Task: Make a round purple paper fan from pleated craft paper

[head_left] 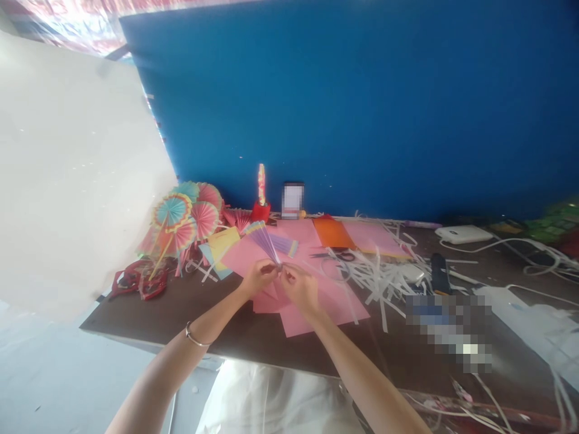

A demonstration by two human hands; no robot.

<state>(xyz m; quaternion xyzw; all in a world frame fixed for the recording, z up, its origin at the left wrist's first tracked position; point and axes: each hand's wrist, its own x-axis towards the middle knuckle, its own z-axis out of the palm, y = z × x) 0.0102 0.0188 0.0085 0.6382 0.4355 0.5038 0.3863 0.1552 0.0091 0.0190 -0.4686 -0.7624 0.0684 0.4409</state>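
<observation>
Where the two bare forearms reached in over the near edge of the dark table (181, 325), the left one bore a thin metal bangle (194, 337). Left hand (260, 278): fingertips closed in a pinch on the narrow, gathered end of the pleated purple paper (265, 242). Right hand (300, 291): fingertips together at that same end, just beside the left ones. The pleated piece, banded yellow and blue at its wider end, stood tilted toward the far left, above loose pink sheets (337, 307). Right of the hands: a heap of white paper strips (384, 277), with a black object (439, 274) near its right side. At the far left of that heap, scissors (344, 256) with dark handles. Near left corner: a red item (154, 286), its kind unclear. Just beyond the hands, a second purple piece (284, 245), also pleated, lay on the pink. Farther left, one yellow sheet (225, 239) and a cluster of round paper fans (172, 211) in pink and turquoise with bright borders. Farther right, one orange sheet (333, 232) and a white device (464, 234) among cables. At the far edge, an upright phone (292, 200), its screen blurred, right of a red holder (260, 211); behind all, a blue panel (353, 108).
</observation>
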